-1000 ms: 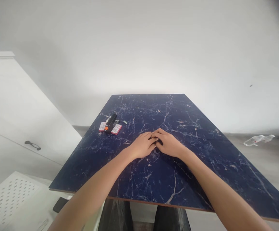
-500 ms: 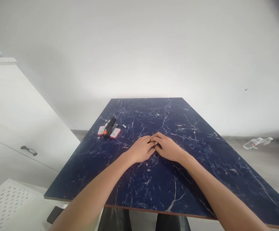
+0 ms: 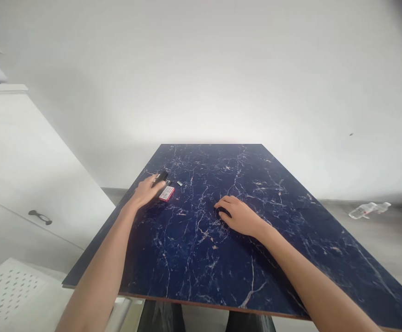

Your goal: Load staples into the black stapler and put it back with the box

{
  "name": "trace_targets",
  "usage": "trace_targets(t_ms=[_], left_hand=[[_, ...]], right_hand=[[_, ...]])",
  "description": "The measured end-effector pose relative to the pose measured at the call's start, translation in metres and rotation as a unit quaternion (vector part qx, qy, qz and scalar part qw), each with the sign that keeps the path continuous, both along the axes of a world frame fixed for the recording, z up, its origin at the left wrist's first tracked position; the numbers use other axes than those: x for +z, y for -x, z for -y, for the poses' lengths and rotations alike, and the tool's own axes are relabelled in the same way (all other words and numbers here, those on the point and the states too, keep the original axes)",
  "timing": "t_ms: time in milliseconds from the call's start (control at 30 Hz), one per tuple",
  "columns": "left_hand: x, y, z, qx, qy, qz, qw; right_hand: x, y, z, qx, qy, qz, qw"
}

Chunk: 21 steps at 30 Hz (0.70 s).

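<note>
My left hand (image 3: pixel 147 190) lies over a black stapler (image 3: pixel 161 177) at the left of the table, thumb on its near right side and fingers round its left, covering much of it. Just right of that thumb is a small red and white box (image 3: pixel 166 193), probably of staples. A little silver strip (image 3: pixel 179 183), like a row of staples, lies beside the stapler. My right hand (image 3: pixel 238 214) rests palm down at mid-table, fingers loosely bent and slightly apart, with nothing seen in it.
The dark blue marbled table (image 3: pixel 218 276) stands against a pale wall (image 3: pixel 214 69). A white cabinet (image 3: pixel 24 152) is to the left, above a white perforated surface (image 3: pixel 7 290). Clear plastic bottles (image 3: pixel 369 210) lie on the floor at right.
My hands were together at mid-table. The left has moved left and forward onto the stapler, hiding the second red and white box. My right hand has stayed about where it was.
</note>
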State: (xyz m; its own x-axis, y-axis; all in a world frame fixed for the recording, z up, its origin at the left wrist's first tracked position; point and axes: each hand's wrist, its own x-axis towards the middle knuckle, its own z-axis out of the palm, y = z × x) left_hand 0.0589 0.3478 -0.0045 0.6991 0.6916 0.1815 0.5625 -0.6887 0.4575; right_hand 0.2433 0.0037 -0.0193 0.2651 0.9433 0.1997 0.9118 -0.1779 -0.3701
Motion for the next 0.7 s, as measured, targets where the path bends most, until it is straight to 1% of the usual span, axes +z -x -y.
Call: trace_targets(t_ms=[33,67,167,233,333,433,533,567,633,667,700], left_hand=[[-0.005,0.000,-0.001,-0.028,0.007,-0.016,0.999],[-0.010,-0.001,-0.001,-0.040,0.006,-0.021,0.999],[-0.016,-0.006,0.001,-0.029,0.006,0.021,0.999],[-0.016,-0.009,0.004,-0.042,0.012,0.058,0.997],[-0.015,-0.015,0.013,-0.113,0.016,0.088,0.990],[-0.014,-0.023,0.036,-0.200,0.030,0.085,0.976],[-0.011,-0.031,0.072,-0.268,0.027,0.069,0.961],[-0.010,-0.033,0.085,-0.303,0.025,0.062,0.951],[-0.007,-0.034,0.108,-0.384,0.023,0.048,0.922],[-0.006,-0.033,0.116,-0.411,0.025,0.041,0.911],[-0.006,-0.033,0.120,-0.423,0.030,0.040,0.905]], right_hand=[[0.000,0.000,0.000,0.000,-0.001,0.000,1.000],[-0.001,0.000,0.000,0.001,-0.001,0.000,1.000],[-0.001,0.000,0.000,0.002,-0.001,0.003,1.000],[-0.001,0.000,0.000,0.002,-0.001,0.007,1.000],[-0.001,0.000,-0.001,0.003,-0.003,0.010,1.000],[-0.002,0.000,-0.002,-0.003,-0.008,0.002,1.000],[-0.004,0.001,-0.004,-0.034,-0.028,-0.029,0.999],[-0.004,0.001,-0.004,-0.042,-0.036,-0.042,0.998],[-0.002,0.002,-0.004,-0.046,-0.052,-0.068,0.995],[-0.001,0.002,-0.004,-0.043,-0.059,-0.079,0.994],[0.000,0.002,-0.004,-0.039,-0.065,-0.088,0.993]])
